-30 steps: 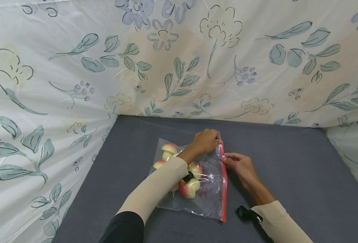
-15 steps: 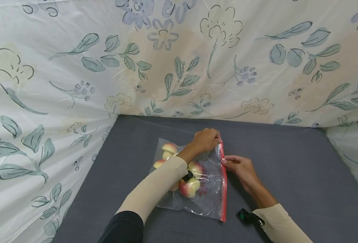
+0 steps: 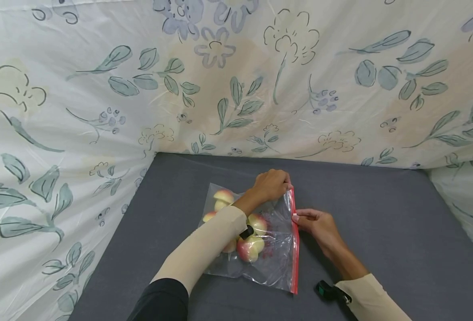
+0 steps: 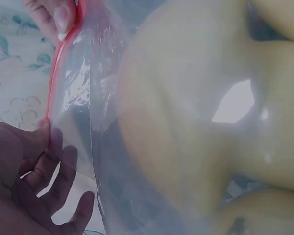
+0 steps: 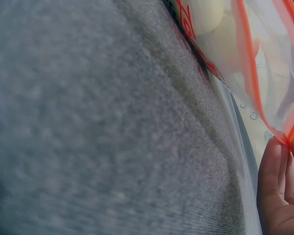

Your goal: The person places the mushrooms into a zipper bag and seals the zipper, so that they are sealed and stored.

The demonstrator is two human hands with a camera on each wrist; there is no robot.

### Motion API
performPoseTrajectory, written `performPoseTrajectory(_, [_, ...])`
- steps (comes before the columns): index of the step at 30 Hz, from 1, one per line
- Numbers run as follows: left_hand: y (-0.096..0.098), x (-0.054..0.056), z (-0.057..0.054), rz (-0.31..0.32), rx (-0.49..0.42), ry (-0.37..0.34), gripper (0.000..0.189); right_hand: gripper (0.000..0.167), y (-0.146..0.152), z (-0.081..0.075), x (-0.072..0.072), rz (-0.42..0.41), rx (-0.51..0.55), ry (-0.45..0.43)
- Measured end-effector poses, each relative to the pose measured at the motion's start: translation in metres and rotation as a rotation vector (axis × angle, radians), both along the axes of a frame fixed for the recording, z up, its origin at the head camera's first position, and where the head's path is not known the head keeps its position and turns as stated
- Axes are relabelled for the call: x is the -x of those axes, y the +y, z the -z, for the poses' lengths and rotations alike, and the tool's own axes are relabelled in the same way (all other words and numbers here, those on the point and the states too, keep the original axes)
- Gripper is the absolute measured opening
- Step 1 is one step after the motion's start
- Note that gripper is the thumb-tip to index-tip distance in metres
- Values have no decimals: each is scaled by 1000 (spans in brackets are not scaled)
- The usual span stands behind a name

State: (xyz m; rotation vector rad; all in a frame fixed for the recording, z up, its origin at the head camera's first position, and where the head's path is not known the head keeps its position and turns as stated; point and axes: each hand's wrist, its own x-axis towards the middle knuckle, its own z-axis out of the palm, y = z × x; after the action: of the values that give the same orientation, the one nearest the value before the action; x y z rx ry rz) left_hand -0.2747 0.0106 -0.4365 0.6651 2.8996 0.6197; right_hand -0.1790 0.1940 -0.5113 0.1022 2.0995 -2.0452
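Observation:
A clear zip bag [image 3: 274,272] with a red zip strip [image 3: 295,267] lies on the grey surface. Several mushroom-shaped pieces [image 3: 248,248], cream with red-tinged caps, are inside it, partly hidden by the left forearm. My left hand [image 3: 271,183] pinches the far end of the zip; the left wrist view shows its thumb [image 4: 36,134] there, other fingers spread. Lower on the strip, my right hand [image 3: 320,226] pinches the small white slider [image 3: 294,215] between thumb and fingers. In the right wrist view, the bag's mouth [image 5: 279,63] gapes beside the right hand's fingers [image 5: 272,171].
Grey cloth [image 3: 397,223] covers the work surface. A white floral sheet [image 3: 236,89] hangs behind and at both sides. A black wrist camera [image 3: 329,292] is strapped at the right sleeve, and another [image 3: 246,232] at the left cuff, over the bag.
My right hand has slid a short way down the zip towards me, carrying the slider with it. The left hand stays at the far end, and the bag has hardly moved.

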Motion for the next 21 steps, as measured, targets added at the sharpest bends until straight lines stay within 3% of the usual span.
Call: performPoseTrajectory(21, [-4,2,-2,-6,15,0,16,40,0,3,-14,-22,-5,-23])
